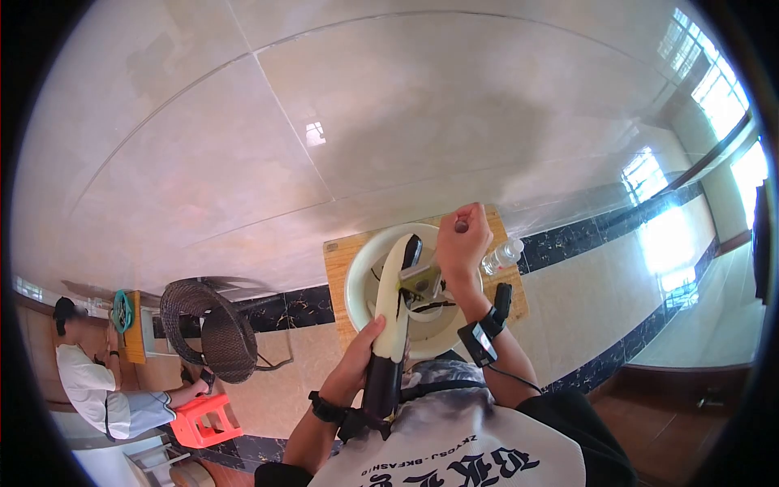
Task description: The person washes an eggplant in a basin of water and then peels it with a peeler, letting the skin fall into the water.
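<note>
1 part-peeled eggplant (389, 333) slants from above the basin (351, 284) past the near edge of the wooden table (336, 258), fingers of the left hand (355, 359) wrapped round it; the right hand (462, 249) clenches a peeler (419, 282) alongside.

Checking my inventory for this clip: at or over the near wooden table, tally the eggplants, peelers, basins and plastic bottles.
Partly peeled eggplant, in left hand: 1
Peeler, in right hand: 1
White basin: 1
Clear plastic bottle: 1
Total: 4
</note>
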The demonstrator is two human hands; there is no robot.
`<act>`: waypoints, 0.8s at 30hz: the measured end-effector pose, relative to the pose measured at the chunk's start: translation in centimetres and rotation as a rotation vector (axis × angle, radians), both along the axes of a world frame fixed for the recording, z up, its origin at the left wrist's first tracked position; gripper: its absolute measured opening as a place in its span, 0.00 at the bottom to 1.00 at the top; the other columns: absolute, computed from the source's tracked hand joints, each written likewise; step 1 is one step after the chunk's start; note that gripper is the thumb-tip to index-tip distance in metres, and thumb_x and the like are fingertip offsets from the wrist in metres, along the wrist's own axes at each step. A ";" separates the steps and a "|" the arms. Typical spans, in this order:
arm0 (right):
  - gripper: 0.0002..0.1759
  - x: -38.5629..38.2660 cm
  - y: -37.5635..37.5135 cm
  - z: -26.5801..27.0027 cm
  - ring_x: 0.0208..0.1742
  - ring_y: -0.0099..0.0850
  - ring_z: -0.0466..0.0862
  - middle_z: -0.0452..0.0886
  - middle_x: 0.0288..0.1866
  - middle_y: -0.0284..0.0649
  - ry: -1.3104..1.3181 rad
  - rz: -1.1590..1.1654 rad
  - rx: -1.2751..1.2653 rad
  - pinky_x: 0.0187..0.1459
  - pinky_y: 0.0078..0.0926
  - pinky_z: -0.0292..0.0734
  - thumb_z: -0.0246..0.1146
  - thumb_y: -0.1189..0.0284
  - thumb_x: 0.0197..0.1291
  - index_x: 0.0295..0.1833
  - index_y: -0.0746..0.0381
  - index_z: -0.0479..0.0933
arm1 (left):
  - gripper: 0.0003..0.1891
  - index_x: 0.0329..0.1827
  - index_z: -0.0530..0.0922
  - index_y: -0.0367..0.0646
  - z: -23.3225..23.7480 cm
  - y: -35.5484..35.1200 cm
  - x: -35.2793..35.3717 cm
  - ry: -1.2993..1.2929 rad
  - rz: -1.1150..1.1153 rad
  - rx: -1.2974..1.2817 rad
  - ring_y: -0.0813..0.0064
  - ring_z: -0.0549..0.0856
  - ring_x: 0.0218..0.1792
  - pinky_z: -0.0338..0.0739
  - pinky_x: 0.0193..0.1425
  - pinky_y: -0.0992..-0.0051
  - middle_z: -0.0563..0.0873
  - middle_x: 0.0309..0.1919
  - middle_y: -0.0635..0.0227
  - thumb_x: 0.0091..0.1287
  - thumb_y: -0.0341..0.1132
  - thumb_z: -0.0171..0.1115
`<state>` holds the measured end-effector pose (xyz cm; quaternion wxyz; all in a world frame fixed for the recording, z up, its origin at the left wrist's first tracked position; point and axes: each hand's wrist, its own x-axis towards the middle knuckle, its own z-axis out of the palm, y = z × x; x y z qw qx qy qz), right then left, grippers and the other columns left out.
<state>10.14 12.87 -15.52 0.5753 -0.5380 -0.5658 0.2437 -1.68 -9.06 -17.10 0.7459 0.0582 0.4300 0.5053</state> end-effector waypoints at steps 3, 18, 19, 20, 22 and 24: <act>0.06 -0.1 1.7 -0.6 0.19 0.32 0.78 0.76 0.18 0.39 0.022 -0.046 0.048 0.26 0.30 0.72 0.64 0.80 0.57 0.34 0.62 0.72 | 0.29 0.61 0.74 0.36 -0.2 -0.4 -0.1 0.065 -0.035 0.035 0.67 0.85 0.38 0.83 0.48 0.67 0.85 0.38 0.58 0.81 0.58 0.51; 0.06 0.4 5.2 -6.3 0.23 0.40 0.83 0.78 0.21 0.43 -0.084 -0.220 0.032 0.29 0.38 0.76 0.64 0.79 0.58 0.35 0.63 0.72 | 0.33 0.75 0.65 0.38 -1.0 -3.9 -2.0 0.127 -0.148 0.124 0.81 0.84 0.46 0.82 0.48 0.78 0.82 0.52 0.67 0.81 0.56 0.54; 0.06 0.7 5.3 -7.2 0.23 0.40 0.83 0.78 0.21 0.44 -0.081 -0.216 0.014 0.29 0.38 0.76 0.65 0.78 0.59 0.35 0.63 0.72 | 0.33 0.75 0.65 0.38 -0.7 -4.0 -2.0 0.135 -0.151 0.136 0.81 0.84 0.46 0.82 0.48 0.79 0.82 0.52 0.67 0.81 0.56 0.55; 0.06 1.0 5.2 -7.2 0.24 0.41 0.83 0.78 0.21 0.44 -0.079 -0.211 -0.005 0.29 0.38 0.76 0.65 0.78 0.59 0.35 0.63 0.72 | 0.33 0.76 0.65 0.38 0.1 -4.0 -1.8 0.143 -0.155 0.148 0.82 0.84 0.46 0.82 0.48 0.79 0.82 0.52 0.67 0.80 0.56 0.55; 0.07 1.1 4.8 -7.5 0.24 0.41 0.83 0.79 0.22 0.44 -0.076 -0.248 -0.022 0.29 0.38 0.76 0.65 0.78 0.58 0.34 0.64 0.73 | 0.32 0.74 0.65 0.39 0.2 -4.0 -1.8 0.137 -0.131 0.154 0.80 0.84 0.46 0.83 0.47 0.78 0.82 0.51 0.66 0.80 0.56 0.55; 0.07 1.4 4.2 -7.7 0.24 0.40 0.83 0.79 0.23 0.43 -0.084 -0.266 -0.039 0.29 0.37 0.76 0.66 0.78 0.58 0.34 0.64 0.73 | 0.30 0.72 0.66 0.40 -0.6 -3.5 -2.0 0.107 -0.091 0.142 0.77 0.86 0.44 0.85 0.46 0.74 0.83 0.49 0.63 0.80 0.55 0.55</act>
